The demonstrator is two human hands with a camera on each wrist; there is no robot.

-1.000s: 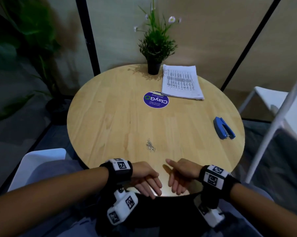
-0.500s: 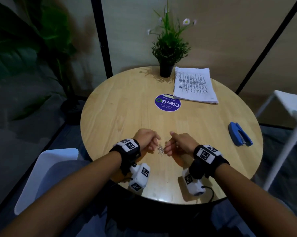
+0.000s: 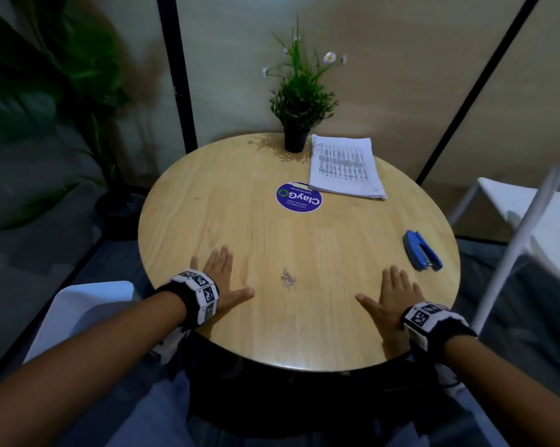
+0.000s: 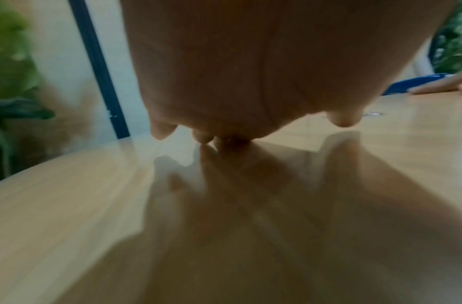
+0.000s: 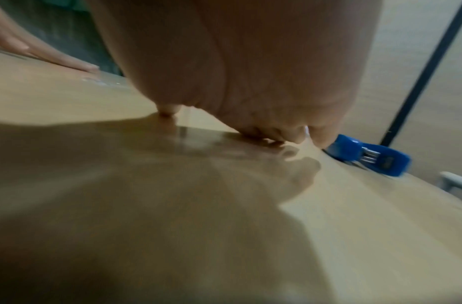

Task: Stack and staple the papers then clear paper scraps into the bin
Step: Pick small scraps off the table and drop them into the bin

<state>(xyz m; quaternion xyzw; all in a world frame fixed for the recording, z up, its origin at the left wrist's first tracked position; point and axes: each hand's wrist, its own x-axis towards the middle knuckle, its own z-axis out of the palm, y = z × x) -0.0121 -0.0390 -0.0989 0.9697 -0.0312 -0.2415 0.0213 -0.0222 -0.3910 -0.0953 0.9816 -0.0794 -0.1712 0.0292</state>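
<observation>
Your left hand (image 3: 219, 280) and right hand (image 3: 390, 296) lie flat on the table (image 3: 207, 204), fingers straight and spread, holding nothing. Staples (image 3: 287, 279) sit between them, touching neither. Stapler (image 3: 422, 250) just beyond your right hand. Farther: sticker (image 3: 299, 197), then papers (image 3: 344, 167) stacked beside the plant (image 3: 296, 104).

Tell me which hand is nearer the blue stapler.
The right hand. It lies flat on the table just short of the blue stapler near the right edge; the left hand lies flat across the staple pile.
</observation>
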